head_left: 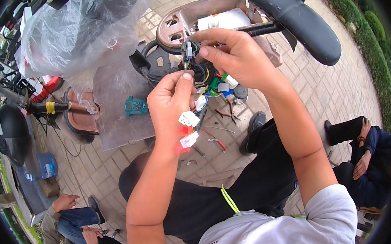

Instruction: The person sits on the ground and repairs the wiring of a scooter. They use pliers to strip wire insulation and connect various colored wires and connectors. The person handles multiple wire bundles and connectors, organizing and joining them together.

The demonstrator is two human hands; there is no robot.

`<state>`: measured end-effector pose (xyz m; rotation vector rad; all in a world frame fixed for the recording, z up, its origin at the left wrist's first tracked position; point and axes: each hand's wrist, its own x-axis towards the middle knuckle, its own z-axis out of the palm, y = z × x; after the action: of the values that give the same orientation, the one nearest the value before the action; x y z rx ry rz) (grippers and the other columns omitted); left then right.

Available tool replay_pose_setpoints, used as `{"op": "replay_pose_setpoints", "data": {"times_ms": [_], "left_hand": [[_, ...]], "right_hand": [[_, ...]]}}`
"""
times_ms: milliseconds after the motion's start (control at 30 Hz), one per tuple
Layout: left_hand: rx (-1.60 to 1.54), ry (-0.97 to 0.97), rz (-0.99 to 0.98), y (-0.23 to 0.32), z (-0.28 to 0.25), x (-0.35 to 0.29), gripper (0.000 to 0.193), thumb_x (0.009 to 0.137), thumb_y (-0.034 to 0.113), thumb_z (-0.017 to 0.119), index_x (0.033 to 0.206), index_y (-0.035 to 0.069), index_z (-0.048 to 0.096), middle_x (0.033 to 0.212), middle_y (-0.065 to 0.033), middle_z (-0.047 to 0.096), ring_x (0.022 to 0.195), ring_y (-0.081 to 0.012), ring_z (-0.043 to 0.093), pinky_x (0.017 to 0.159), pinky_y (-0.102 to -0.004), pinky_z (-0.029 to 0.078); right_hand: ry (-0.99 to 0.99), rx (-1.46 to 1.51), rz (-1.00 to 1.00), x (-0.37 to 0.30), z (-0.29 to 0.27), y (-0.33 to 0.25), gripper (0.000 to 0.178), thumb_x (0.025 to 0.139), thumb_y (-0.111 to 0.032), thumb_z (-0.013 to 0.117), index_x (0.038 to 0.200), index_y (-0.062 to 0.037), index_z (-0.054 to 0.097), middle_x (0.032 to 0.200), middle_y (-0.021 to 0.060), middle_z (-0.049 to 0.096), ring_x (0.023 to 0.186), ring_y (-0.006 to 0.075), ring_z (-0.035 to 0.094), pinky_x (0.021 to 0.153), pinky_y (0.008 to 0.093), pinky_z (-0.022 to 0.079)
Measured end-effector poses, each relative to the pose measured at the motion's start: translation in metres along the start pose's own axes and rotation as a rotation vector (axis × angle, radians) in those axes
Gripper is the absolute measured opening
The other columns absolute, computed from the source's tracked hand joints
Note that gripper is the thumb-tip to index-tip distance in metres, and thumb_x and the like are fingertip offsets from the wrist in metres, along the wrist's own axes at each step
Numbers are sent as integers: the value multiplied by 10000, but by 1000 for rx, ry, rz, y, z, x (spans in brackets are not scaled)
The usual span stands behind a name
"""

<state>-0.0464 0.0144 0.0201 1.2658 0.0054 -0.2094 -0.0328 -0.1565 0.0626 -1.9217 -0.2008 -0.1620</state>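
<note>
Well to the left of the left hand, a bar is seen, wrapped in yellow tape (50,107); nearer, a teal multimeter (135,106) is laid on a grey panel (120,128). By the left hand (168,96), a thin wire (185,65) is pinched between thumb and forefinger. Close by its wrist, white plugs (188,119) are seen, apparently joined to nothing. Just above the left fingertips, a small pale connector (189,49) is held up between both hands. Below it, coloured wires (200,94) and a green plug (214,83) are bunched; lower, pliers (226,113) are left on the paving. The thumb and forefinger of the right hand (236,57) are held narrowly apart beside the connector; whether it is gripped cannot be told. Above and right, a black padded seat (293,20) is seen. The wiring is judged to be partway done: the wires are exposed and within reach, but plugs are left unjoined, and whether the connector is fully wired cannot be seen
</note>
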Motion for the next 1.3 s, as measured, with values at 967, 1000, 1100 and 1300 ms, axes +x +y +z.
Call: {"op": "replay_pose_setpoints", "data": {"times_ms": [967, 1000, 1100, 1300], "left_hand": [[107, 22, -8, 2, -11, 10, 144, 885, 75, 670, 936, -53, 709, 796, 7, 644, 701, -33, 522, 620, -197, 421], [111, 23, -5, 2, -12, 10, 146, 885, 77, 671, 937, -53, 710, 796, 8, 644, 701, -32, 522, 620, -198, 421], [126, 22, 3, 1, -12, 10, 151, 884, 81, 674, 939, -54, 710, 797, 7, 646, 702, -33, 524, 624, -200, 424], [162, 11, 7, 4, -11, 9, 157, 882, 80, 674, 942, -61, 707, 809, -13, 663, 717, -44, 544, 646, -208, 444]], "right_hand": [[-213, -173, -265, 22, -4, 30, 121, 844, -86, 660, 874, 25, 622, 707, 110, 645, 627, 184, 607, 609, 319, 493], [-217, -160, -255, 22, -3, 30, 121, 843, -85, 661, 875, 25, 623, 710, 109, 647, 632, 180, 609, 612, 316, 495], [-225, -140, -240, 22, -3, 30, 120, 840, -81, 661, 880, 27, 626, 716, 106, 652, 643, 168, 614, 618, 308, 500], [-232, -139, -227, 21, -4, 28, 110, 837, -69, 661, 880, 27, 631, 721, 99, 657, 654, 155, 621, 621, 301, 503]]}}
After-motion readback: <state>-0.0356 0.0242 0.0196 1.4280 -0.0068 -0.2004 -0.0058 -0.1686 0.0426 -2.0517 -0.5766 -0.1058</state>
